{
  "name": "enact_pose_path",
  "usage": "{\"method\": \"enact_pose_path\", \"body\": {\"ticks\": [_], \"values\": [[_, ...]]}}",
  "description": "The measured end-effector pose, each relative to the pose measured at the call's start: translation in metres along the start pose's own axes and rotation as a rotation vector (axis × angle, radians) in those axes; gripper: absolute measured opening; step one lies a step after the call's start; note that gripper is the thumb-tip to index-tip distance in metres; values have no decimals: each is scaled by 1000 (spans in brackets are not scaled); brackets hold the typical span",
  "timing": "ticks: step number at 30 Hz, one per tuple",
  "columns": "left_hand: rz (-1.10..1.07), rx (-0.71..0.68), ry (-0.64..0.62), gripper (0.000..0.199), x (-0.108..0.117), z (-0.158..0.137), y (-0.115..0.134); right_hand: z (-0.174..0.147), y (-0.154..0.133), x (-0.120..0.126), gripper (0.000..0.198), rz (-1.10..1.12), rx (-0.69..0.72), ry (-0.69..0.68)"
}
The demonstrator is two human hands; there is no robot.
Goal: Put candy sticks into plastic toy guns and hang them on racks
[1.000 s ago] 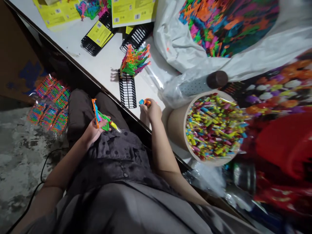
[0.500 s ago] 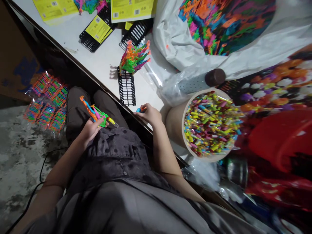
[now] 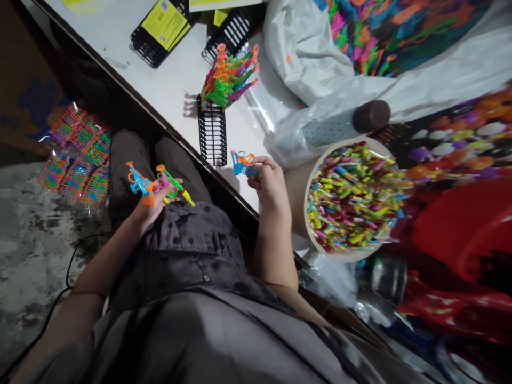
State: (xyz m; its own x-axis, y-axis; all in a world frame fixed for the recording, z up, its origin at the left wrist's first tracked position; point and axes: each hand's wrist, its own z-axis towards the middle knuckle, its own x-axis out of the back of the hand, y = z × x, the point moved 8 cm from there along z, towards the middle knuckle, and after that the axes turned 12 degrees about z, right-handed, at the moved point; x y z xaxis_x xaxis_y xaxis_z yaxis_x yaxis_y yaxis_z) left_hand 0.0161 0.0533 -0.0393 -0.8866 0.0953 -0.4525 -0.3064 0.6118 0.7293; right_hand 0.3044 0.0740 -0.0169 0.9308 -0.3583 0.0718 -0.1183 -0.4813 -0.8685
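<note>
Over my lap, my left hand (image 3: pixel 151 207) is closed around several small plastic toy guns: a blue-and-orange toy gun (image 3: pixel 140 184) leans left, while a green-and-pink toy gun (image 3: pixel 170 181) points up beside it. A yellow tip (image 3: pixel 188 198) sticks out to the right. My right hand (image 3: pixel 270 181), by the table edge, pinches a blue-and-orange toy gun (image 3: pixel 246 164) between thumb and fingers; its rear part is hidden. Ahead, on the white table, stands a black slotted rack (image 3: pixel 213 138) with a cluster of colourful toy guns (image 3: pixel 228 80) at its far end.
A tub (image 3: pixel 308 202) full of small yellow, red and blue pieces stands right of my right hand. Behind it are a bottle with a brown cap (image 3: pixel 371 116) and a white sack (image 3: pixel 308 53) of coloured plastic parts. Bagged bundles (image 3: pixel 82 154) lie at left; more black racks (image 3: pixel 162 32) lie farther back.
My right hand has risen and moved right from the table edge, bringing the blue-and-orange toy gun into fuller view. The toy guns in my left hand have turned and spread apart.
</note>
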Motion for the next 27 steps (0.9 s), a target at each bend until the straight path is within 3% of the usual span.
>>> {"method": "enact_pose_path", "body": {"ticks": [2, 4, 8, 11, 15, 22, 27], "values": [[-16, 17, -44, 39, -7, -2, -1, -8, 0, -26, 27, 87, -10, -143], [-44, 58, -86, 37, -15, -4, -3, -19, -7, -48, 22, 49, 94, -218], [-138, 169, -122, 38, -24, -8, -9, -60, -33, -99, 13, -366, 581, -413], [-186, 175, -107, 38, -24, -7, -7, -94, -25, -139, 13, -712, 732, -708], [-101, 109, -100, 32, -22, -3, 3, -112, -9, -158, 17, -872, 753, -935], [39, 55, -140, 34, -22, -4, 4, -119, 5, -162, 10, -895, 597, -1091], [210, -47, -146, 32, -23, -3, 3, -125, 16, -167, 12, -1015, 507, -1118]]}}
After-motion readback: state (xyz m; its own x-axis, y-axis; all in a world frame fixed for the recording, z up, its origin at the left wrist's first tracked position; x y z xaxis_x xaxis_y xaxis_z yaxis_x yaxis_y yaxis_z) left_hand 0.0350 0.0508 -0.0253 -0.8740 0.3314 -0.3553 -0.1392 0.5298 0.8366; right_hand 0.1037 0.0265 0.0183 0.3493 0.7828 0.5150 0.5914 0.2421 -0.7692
